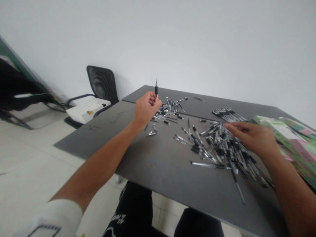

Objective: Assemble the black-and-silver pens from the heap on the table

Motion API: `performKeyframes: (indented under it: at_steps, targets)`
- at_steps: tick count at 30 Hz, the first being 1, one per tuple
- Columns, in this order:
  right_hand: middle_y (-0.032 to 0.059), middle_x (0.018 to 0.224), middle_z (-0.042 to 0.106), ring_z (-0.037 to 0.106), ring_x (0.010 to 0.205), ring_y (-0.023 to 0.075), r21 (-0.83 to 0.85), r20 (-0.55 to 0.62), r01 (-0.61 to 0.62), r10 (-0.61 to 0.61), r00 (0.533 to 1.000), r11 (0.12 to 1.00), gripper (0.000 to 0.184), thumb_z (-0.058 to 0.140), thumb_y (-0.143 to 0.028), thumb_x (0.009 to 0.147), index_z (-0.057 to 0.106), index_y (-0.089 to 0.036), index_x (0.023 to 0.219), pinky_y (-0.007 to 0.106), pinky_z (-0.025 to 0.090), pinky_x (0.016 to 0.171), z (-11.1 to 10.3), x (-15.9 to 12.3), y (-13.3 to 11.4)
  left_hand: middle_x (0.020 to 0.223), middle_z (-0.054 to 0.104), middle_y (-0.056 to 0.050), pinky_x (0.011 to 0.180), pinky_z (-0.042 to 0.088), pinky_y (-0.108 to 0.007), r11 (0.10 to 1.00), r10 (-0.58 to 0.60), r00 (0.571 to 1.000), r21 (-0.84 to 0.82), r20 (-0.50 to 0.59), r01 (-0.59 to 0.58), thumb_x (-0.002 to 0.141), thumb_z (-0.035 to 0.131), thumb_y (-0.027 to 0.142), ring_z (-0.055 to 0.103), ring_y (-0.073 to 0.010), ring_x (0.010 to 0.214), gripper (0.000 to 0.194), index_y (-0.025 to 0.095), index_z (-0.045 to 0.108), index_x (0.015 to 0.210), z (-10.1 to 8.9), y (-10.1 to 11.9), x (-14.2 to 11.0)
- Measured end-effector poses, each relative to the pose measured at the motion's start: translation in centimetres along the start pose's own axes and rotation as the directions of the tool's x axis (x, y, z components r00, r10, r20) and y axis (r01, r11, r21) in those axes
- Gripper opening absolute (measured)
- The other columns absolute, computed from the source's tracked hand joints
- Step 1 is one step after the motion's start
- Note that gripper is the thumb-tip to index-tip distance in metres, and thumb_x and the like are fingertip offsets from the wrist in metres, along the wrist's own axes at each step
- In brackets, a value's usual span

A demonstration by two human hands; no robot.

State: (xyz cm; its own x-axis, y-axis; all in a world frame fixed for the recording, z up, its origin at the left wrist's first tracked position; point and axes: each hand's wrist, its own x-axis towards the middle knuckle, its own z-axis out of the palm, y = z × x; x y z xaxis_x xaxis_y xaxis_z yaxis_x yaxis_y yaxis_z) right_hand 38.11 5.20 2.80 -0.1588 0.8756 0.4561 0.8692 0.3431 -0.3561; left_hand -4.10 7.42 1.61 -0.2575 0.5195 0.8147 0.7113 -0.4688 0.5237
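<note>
Upright in my left hand [146, 108] is a pen [156, 89], its bare tip pointing up and its dark grip section above my closed fingers. My right hand [254, 135] reaches over a big heap of pens [228, 148] with clear barrels and black grips. Its thumb and index finger are pinched together at the heap's upper edge; what lies between them, if anything, I cannot make out. Behind and below my left hand are a pile of clear caps and small pen parts [172, 104] and some loose pens [164, 117].
Beyond the heap lies a neat row of pens [228, 114]. Green and pink boxes [291, 135] stand at the right of the dark table [153, 168]. A black mesh chair [102, 82] holding a white box [87, 110] is at the left, and a white wall is behind.
</note>
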Motion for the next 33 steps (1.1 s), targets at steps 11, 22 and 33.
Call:
performKeyframes:
  at_steps: [11,22,33]
  targets:
    - [0.0068,0.092,0.084,0.070,0.067,0.0234,-0.009,-0.055,0.056,-0.056,0.997,0.998,0.051,0.070,-0.071,0.086,0.089,-0.027,0.102,0.037,0.053,0.065,2.6,-0.7,-2.7,0.074,0.061,-0.001,0.068,0.041,-0.033,0.996,0.003,1.000,0.089,-0.006,-0.003,0.103,0.048,0.025,0.058,-0.0194,0.070,0.013,0.024,0.056,0.094,-1.0,-1.3,0.7]
    - [0.0067,0.115,0.083,0.078,0.089,0.0205,0.050,0.477,0.569,-0.520,0.708,0.821,0.030,0.063,-0.038,0.105,0.083,-0.026,0.124,0.031,0.058,0.082,8.1,3.5,-20.5,0.068,0.055,0.002,0.062,0.037,-0.033,0.998,0.015,1.000,-0.059,0.018,-0.014,0.107,0.036,0.025,0.053,-0.0187,0.063,0.021,0.025,0.051,0.092,-1.2,-0.8,-0.2]
    - [0.0088,0.123,0.082,0.077,0.109,0.0284,-0.145,0.573,0.580,-0.410,0.710,0.802,0.034,0.060,-0.034,0.104,0.083,-0.027,0.128,0.035,0.057,0.093,13.1,6.4,-23.1,0.074,0.063,-0.003,0.065,0.037,-0.035,0.998,-0.032,0.998,-0.049,0.058,0.035,0.113,0.032,0.025,0.059,-0.0204,0.068,0.029,0.022,0.059,0.104,-1.4,-1.5,0.4]
